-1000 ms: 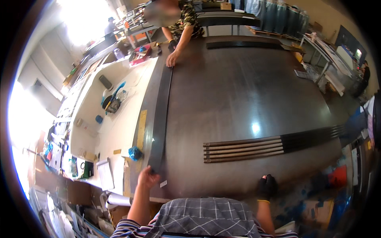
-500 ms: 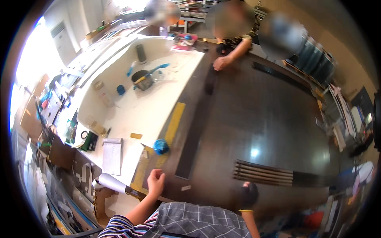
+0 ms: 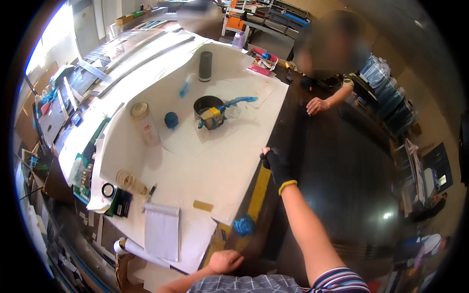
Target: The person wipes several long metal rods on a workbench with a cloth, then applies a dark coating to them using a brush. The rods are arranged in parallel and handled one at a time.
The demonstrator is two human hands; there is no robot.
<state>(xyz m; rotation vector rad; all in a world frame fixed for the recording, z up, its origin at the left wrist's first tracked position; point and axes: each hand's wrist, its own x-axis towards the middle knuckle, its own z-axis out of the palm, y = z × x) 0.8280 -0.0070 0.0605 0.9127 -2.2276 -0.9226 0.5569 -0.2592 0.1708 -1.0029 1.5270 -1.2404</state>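
Note:
My right hand (image 3: 277,168), in a black fingerless glove with a yellow cuff, reaches forward to the edge of the white sheet (image 3: 234,161). Its fingers are curled together; anything inside them is hidden. Near the table's front edge rests my bare left hand (image 3: 226,261), closed, with nothing visible in it. Just beyond the left hand lies a crumpled blue ball (image 3: 244,225), beside a yellow strip (image 3: 257,194). On the white sheet stands a dark metal pot (image 3: 204,105), and a blue-wrapped handle (image 3: 239,101) and a yellow piece (image 3: 211,113) lie across it.
A grey cylinder (image 3: 205,66), a lidded jar (image 3: 145,124), a glass jar (image 3: 131,181), a blue cap (image 3: 171,120) and a notepad (image 3: 162,232) are on the left. Across the dark table (image 3: 337,185), a co-worker's hand (image 3: 317,106) hovers or rests. A pink box (image 3: 262,63) stands far back.
My right hand has moved from the near right, beside the stacked dark strips, forward and left to the white sheet's edge. The left hand has closed further. The view has shifted left.

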